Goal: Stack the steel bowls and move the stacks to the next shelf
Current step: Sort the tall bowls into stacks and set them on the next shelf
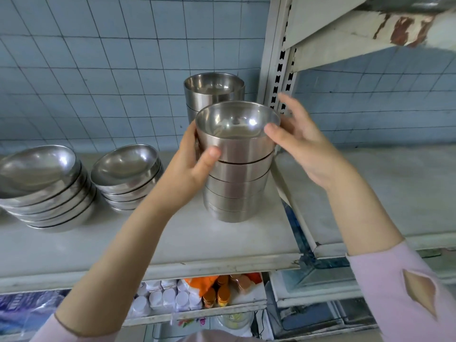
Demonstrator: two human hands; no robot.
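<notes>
A tall stack of steel bowls [237, 174] stands on the white shelf [172, 245], near its right end. My left hand [190, 159] grips the stack's left side, thumb on the top bowl's wall. My right hand [301, 141] is at the top bowl's right rim, fingers spread, thumb touching the rim. A second stack of steel bowls [212, 92] stands right behind it. Two stacks of wide shallow steel bowls sit further left: one [47, 188] at the far left, another [125, 176] beside it.
A slotted white upright post [278, 70] separates this shelf from the neighbouring shelf [385, 193] on the right. A rusty shelf [357, 28] hangs overhead at the right. Below are white lidded jars [162, 299] and orange packets. Blue tiled wall behind.
</notes>
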